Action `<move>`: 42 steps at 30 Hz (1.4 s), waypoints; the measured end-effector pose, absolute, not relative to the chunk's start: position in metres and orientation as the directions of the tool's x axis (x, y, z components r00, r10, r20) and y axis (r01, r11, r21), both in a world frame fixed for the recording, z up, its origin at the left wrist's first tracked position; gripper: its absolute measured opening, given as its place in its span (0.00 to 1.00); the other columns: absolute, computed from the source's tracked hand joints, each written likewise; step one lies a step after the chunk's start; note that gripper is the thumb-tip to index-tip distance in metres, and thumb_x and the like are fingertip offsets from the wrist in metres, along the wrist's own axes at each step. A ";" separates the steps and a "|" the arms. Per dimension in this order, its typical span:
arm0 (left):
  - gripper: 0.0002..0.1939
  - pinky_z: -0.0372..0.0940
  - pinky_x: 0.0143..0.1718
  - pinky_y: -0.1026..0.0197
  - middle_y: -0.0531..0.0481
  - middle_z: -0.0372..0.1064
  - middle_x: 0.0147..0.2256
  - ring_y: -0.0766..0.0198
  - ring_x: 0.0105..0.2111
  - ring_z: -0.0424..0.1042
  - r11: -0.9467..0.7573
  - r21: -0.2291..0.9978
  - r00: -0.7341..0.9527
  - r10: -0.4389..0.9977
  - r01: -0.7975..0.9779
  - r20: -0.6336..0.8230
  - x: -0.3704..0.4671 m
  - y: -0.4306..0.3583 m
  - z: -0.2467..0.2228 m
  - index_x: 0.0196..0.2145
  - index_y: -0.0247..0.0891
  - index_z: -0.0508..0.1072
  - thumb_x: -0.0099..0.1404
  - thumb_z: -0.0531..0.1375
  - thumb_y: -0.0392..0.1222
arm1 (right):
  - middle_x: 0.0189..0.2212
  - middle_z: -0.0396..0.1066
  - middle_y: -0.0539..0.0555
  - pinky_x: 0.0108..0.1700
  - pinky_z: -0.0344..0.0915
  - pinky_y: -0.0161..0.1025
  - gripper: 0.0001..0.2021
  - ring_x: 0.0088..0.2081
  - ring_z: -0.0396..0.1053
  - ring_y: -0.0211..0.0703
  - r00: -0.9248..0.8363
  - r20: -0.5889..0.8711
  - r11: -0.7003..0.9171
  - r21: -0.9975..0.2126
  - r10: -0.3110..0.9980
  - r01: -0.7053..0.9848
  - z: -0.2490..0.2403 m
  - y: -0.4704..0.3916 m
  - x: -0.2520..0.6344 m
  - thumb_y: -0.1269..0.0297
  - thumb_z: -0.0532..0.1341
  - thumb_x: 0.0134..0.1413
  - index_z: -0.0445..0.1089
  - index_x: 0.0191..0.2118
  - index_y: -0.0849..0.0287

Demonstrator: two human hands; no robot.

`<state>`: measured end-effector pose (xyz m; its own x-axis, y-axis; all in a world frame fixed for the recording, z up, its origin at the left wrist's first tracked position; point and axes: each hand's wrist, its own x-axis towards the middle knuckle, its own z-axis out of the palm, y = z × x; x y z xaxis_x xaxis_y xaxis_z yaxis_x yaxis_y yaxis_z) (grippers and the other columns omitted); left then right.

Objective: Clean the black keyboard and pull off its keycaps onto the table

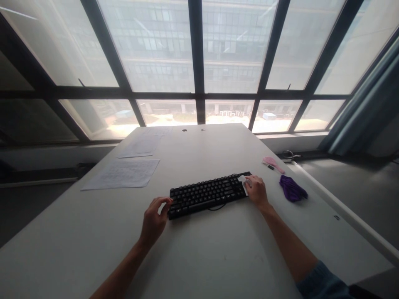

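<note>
A black keyboard (202, 194) lies slightly slanted on the white table (199, 249), with a bit of its cable showing below the front edge. My left hand (155, 218) grips the keyboard's left end between thumb and fingers. At the opposite end, my right hand (256, 190) is closed on a white tissue (242, 179), which rests against the keys at the keyboard's right side.
Paper sheets (124, 174) lie at the left. To the right are a pink brush (273, 163), a small black-and-white item beside it, and a purple cloth (292, 189). Large windows stand beyond the table's far edge (218, 124).
</note>
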<state>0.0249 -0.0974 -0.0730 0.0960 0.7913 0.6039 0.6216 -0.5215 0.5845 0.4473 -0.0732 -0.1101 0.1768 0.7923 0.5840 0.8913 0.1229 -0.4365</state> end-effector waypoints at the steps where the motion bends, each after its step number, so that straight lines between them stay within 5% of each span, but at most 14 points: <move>1: 0.09 0.67 0.45 0.57 0.47 0.74 0.36 0.58 0.39 0.73 -0.520 0.581 0.098 0.791 0.626 0.603 0.025 -0.097 -0.073 0.35 0.39 0.72 0.68 0.57 0.45 | 0.40 0.74 0.60 0.49 0.63 0.46 0.11 0.44 0.67 0.51 0.176 0.579 0.133 -0.451 0.796 0.882 -0.110 -0.074 0.448 0.68 0.56 0.58 0.74 0.42 0.60; 10: 0.12 0.67 0.47 0.55 0.46 0.73 0.38 0.57 0.41 0.73 -0.425 0.656 0.027 0.850 0.624 0.525 0.023 -0.097 -0.079 0.36 0.39 0.71 0.69 0.55 0.49 | 0.38 0.73 0.62 0.49 0.63 0.46 0.11 0.42 0.67 0.51 0.287 0.623 0.043 -0.459 0.728 0.888 -0.116 -0.067 0.470 0.70 0.55 0.57 0.73 0.40 0.64; 14: 0.16 0.68 0.49 0.52 0.46 0.73 0.41 0.57 0.43 0.73 -0.365 0.740 -0.050 0.880 0.565 0.472 0.026 -0.099 -0.075 0.48 0.39 0.68 0.68 0.55 0.51 | 0.41 0.73 0.62 0.50 0.62 0.47 0.13 0.43 0.66 0.51 0.215 0.564 0.011 -0.370 0.797 0.929 -0.115 -0.069 0.465 0.71 0.55 0.57 0.74 0.43 0.63; 17: 0.21 0.69 0.50 0.49 0.44 0.73 0.42 0.55 0.44 0.73 -0.323 0.761 -0.095 0.889 0.563 0.448 0.027 -0.098 -0.072 0.53 0.38 0.66 0.67 0.55 0.52 | 0.40 0.73 0.60 0.50 0.63 0.45 0.13 0.43 0.67 0.50 0.161 0.546 0.066 -0.373 0.822 0.925 -0.111 -0.074 0.454 0.74 0.54 0.57 0.74 0.42 0.61; 26: 0.19 0.69 0.50 0.47 0.42 0.75 0.43 0.53 0.44 0.75 -0.231 0.798 -0.104 0.933 0.557 0.343 0.017 -0.088 -0.087 0.46 0.36 0.71 0.65 0.54 0.52 | 0.41 0.71 0.58 0.49 0.65 0.44 0.16 0.45 0.67 0.48 -0.077 0.601 0.453 -0.507 0.796 0.734 -0.079 -0.093 0.366 0.79 0.53 0.56 0.74 0.43 0.58; 34: 0.28 0.74 0.41 0.49 0.36 0.71 0.50 0.54 0.41 0.77 -0.127 0.881 -0.113 0.974 0.456 0.198 0.017 -0.086 -0.094 0.58 0.35 0.61 0.64 0.55 0.53 | 0.47 0.70 0.56 0.48 0.66 0.39 0.17 0.47 0.66 0.45 -0.456 0.503 0.661 -0.375 0.734 0.650 -0.071 -0.091 0.270 0.81 0.54 0.56 0.74 0.44 0.56; 37: 0.27 0.73 0.44 0.48 0.36 0.72 0.49 0.53 0.44 0.76 -0.142 0.865 -0.133 0.964 0.480 0.232 0.016 -0.087 -0.090 0.56 0.35 0.63 0.64 0.54 0.53 | 0.47 0.70 0.55 0.47 0.66 0.39 0.18 0.46 0.67 0.45 -0.531 0.450 0.679 -0.286 0.718 0.676 -0.072 -0.086 0.276 0.82 0.55 0.54 0.75 0.42 0.55; 42: 0.25 0.72 0.46 0.47 0.39 0.74 0.46 0.52 0.44 0.76 -0.182 0.845 -0.119 0.954 0.503 0.276 0.016 -0.087 -0.088 0.53 0.35 0.66 0.64 0.55 0.53 | 0.45 0.71 0.54 0.45 0.65 0.37 0.17 0.45 0.69 0.44 -0.384 0.432 0.520 -0.261 0.816 0.813 -0.070 -0.070 0.346 0.81 0.55 0.55 0.75 0.40 0.53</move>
